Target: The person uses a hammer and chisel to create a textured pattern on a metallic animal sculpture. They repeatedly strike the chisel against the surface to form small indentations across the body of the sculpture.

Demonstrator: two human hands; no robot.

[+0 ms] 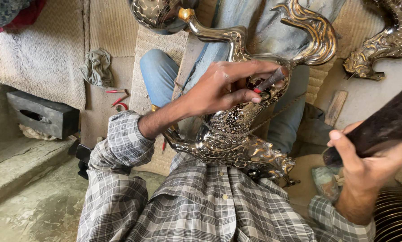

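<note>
Far left: a dark hollow block on the floor, a crumpled grey rag beyond it on the woven mat. Centre: our left hand, fingers clenched round a small dark punch with a red band, its tip set against the scaled brass dragon figure lying across our lap. Behind it, another person's denim knee. Right: our right hand, fingers grasping a dark wooden mallet, raised clear of the figure. Top right: a second brass figure.
</note>
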